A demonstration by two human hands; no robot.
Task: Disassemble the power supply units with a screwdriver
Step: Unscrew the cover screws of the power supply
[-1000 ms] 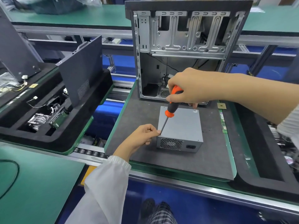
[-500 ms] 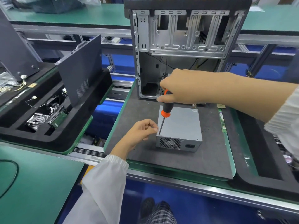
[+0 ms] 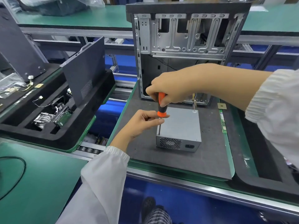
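A grey metal power supply unit (image 3: 181, 125) lies on the dark foam mat (image 3: 210, 156), fan grille and socket facing me. My right hand (image 3: 168, 89) grips the orange and black handle of a screwdriver (image 3: 161, 109), which stands almost upright. Its tip rests on the unit's near left top corner. My left hand (image 3: 142, 122) pinches the thin shaft just under the handle's orange collar. A bundle of coloured wires (image 3: 194, 102) runs from the unit's far end toward the case.
An open computer case (image 3: 186, 38) stands upright behind the unit. On the left, a black foam tray (image 3: 53, 131) holds a leaning dark side panel (image 3: 84, 70) and loose parts. Another foam tray (image 3: 267, 175) lies at the right. A black cable (image 3: 19, 172) loops on the green bench.
The screwdriver has swung more upright and shifted left onto the unit's near left corner. My left hand rose from beside the unit's side to pinch the shaft.
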